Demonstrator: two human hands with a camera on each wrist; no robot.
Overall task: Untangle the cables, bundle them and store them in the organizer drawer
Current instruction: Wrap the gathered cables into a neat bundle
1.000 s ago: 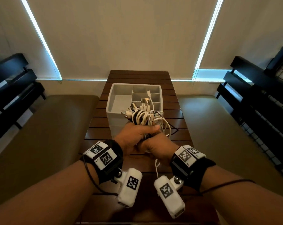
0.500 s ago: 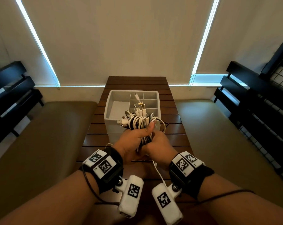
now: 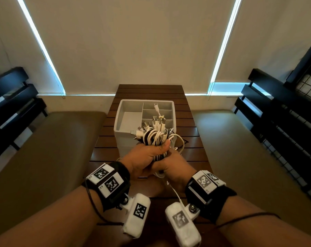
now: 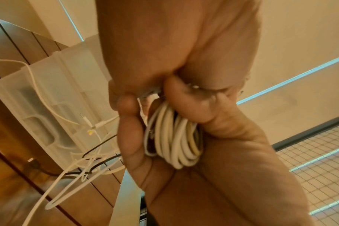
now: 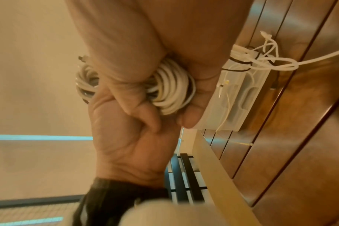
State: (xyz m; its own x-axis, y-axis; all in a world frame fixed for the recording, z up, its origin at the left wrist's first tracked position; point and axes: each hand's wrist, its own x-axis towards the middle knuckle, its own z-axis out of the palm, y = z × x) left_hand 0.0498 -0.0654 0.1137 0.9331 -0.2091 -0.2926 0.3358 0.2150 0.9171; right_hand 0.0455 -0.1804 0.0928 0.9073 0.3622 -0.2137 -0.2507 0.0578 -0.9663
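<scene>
A bundle of white and black cables (image 3: 153,137) is held upright over the wooden table, just in front of the white organizer (image 3: 121,113). My left hand (image 3: 144,157) grips the bundle from the left, thumb across the loops. My right hand (image 3: 174,168) grips its lower part from the right. Plug ends stick up out of the top. The left wrist view shows the coiled loops (image 4: 174,137) pressed between both hands, and the right wrist view shows the same coil (image 5: 170,88). One white cable tail (image 3: 176,193) hangs down between my wrists.
The organizer has one large left compartment and several small right ones; a white plug (image 3: 156,107) reaches over them. Loose cable loops (image 4: 77,168) trail onto the slatted table (image 3: 104,150) by the organizer's front. Brown bench cushions flank the table; black racks stand at both sides.
Both hands have kept hold of the bundle and shifted their grip slightly. The white tail between my wrists hangs lower. My head has tilted up a little.
</scene>
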